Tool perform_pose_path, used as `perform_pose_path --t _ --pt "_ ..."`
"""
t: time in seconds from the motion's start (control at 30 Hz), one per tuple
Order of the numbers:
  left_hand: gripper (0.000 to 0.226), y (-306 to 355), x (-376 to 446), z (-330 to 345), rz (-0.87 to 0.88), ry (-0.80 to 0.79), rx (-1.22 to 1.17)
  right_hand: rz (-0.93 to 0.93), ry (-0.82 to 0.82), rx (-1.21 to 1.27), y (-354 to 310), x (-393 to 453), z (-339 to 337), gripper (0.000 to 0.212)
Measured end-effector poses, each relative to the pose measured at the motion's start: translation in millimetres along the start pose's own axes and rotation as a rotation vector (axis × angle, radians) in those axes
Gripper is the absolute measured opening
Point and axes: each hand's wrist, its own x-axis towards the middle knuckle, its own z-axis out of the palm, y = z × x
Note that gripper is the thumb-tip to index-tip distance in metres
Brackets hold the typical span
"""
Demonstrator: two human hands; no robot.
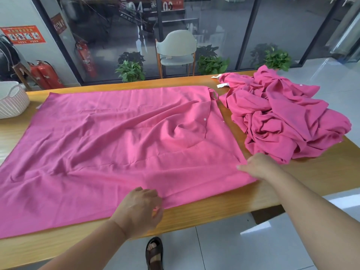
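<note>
The wooden worktop [214,203] runs across the view from left to right. A pink cloth [109,145] lies spread flat on it and covers most of its left and middle part. The near hem of the cloth lies close to the near edge of the worktop. The surface of the cloth is creased, mostly toward its right side, where a small white snap [204,119] shows. A fabric loop [213,93] sits at the far right corner.

A pile of pink cloths [282,117] lies crumpled on the right part of the worktop, just beside the right edge of the spread cloth.

A pale woven basket [11,100] stands at the far left end of the worktop, near the cloth's far left corner.

The left hand [138,209] is at the near hem of the cloth. Its fingers are curled and pinch the hem.

The right hand [259,166] is at the near right corner of the cloth. Its thumb lies on the fabric and its fingers bend down over the edge, gripping the corner. The fingertips are hidden.
</note>
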Motion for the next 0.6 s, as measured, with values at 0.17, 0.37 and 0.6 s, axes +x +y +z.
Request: perform_pose_path --t 0.17,0.37,0.6 --pt "0.02 3.9 2.8 7.7 -0.036 0.024 -0.144 0.128 -0.06 -0.055 3.8 -0.6 4.6 0.039" --pt "0.048 16.1 34.6 15.0 -0.123 -0.073 -0.196 0.193 -0.12 -0.059 -6.3 -6.8 -0.1 0.023" --pt "0.027 38.2 72.2 18.3 -0.141 -0.157 -0.201 0.158 -0.114 0.104 6.7 -6.0 15.1 0.039"
